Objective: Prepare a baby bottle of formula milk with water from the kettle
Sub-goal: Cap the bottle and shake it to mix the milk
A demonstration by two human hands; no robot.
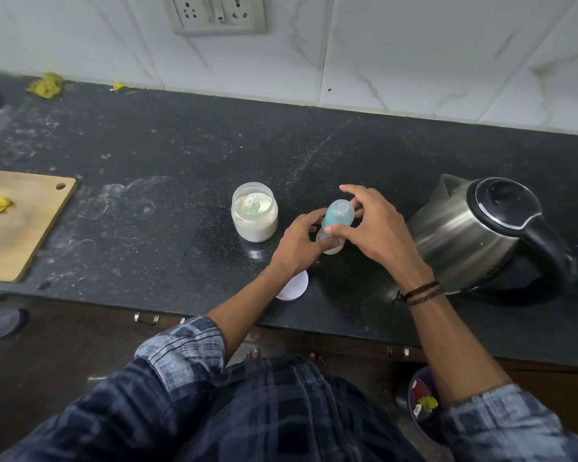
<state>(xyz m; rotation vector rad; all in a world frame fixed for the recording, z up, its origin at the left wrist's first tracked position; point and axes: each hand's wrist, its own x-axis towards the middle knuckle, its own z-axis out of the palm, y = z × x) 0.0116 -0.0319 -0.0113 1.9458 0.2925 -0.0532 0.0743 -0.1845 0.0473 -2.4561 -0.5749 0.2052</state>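
Note:
A small baby bottle with a blue collar and a clear teat stands on the black counter. My left hand grips its milky lower body. My right hand curls its fingers round the blue top. Just left of the bottle stands an open clear jar of white formula powder with a blue scoop in it. To the right stands a steel electric kettle with a black lid and handle, its lid down.
A white jar lid lies near the counter's front edge, partly under my left forearm. A wooden chopping board with a yellow scrap lies at the far left. A wall socket sits above on the tiles. A bin stands on the floor.

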